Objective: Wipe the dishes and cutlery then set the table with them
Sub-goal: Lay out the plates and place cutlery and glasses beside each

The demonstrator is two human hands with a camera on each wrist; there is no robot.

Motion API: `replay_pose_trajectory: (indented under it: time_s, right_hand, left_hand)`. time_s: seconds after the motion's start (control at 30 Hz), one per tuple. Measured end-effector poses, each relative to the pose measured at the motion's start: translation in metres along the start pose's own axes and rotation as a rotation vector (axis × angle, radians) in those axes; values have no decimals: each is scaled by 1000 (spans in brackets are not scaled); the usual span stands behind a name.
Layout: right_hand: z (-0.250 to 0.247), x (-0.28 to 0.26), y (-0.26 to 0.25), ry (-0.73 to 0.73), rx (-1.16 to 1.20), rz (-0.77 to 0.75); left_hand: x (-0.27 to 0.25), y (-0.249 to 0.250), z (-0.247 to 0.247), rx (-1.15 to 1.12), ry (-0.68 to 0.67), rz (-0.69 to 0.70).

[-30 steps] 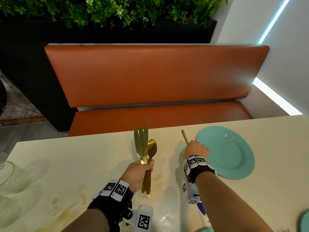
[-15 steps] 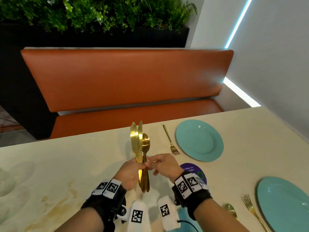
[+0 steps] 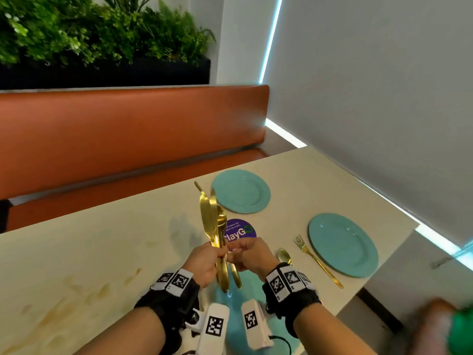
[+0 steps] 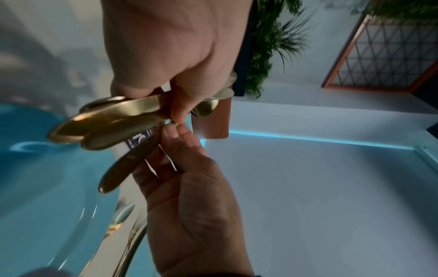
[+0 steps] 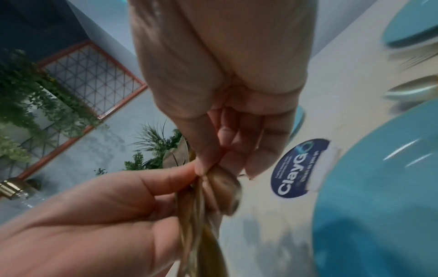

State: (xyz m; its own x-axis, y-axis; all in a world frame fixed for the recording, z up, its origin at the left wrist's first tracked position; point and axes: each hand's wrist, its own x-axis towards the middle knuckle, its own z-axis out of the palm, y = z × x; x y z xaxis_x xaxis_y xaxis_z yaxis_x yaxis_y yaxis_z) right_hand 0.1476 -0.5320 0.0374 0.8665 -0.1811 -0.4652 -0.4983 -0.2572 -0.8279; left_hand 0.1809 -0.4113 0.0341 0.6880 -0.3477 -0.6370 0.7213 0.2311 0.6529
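Change: since half a second ago the view has swung right, so a second teal plate (image 3: pixel 343 244) with a gold fork (image 3: pixel 317 260) and a spoon (image 3: pixel 284 255) beside it is in full view; the hands sit as before.
Left hand (image 3: pixel 202 262): clamped round the handles of a gold cutlery bundle (image 3: pixel 212 221), blades upright.
Right hand (image 3: pixel 249 257): thumb and fingers pinching one handle (image 4: pixel 128 165) from that bundle, touching the left hand.
Far plate (image 3: pixel 242 191): on the desk (image 3: pixel 89 244), a fork handle (image 3: pixel 197 186) just left of it.
Desk: cream, stained at the near left, with a purple round sticker (image 3: pixel 240 231) between the plates.
Room: orange bench (image 3: pixel 128 134), plants (image 3: pixel 97 34) above it, grey wall with light strips.
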Motion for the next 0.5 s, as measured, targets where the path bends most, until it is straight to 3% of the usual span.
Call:
replay_pose_trajectory:
  time_s: [0.23,0.5]
  right_hand:
    - [-63,-29,27,214,-37,55]
    - [-208,-6,74,539,-135,195]
  left_hand:
    - [-11,-9,41,50,-53,-29]
    - [47,-18,105,100,-38,-50]
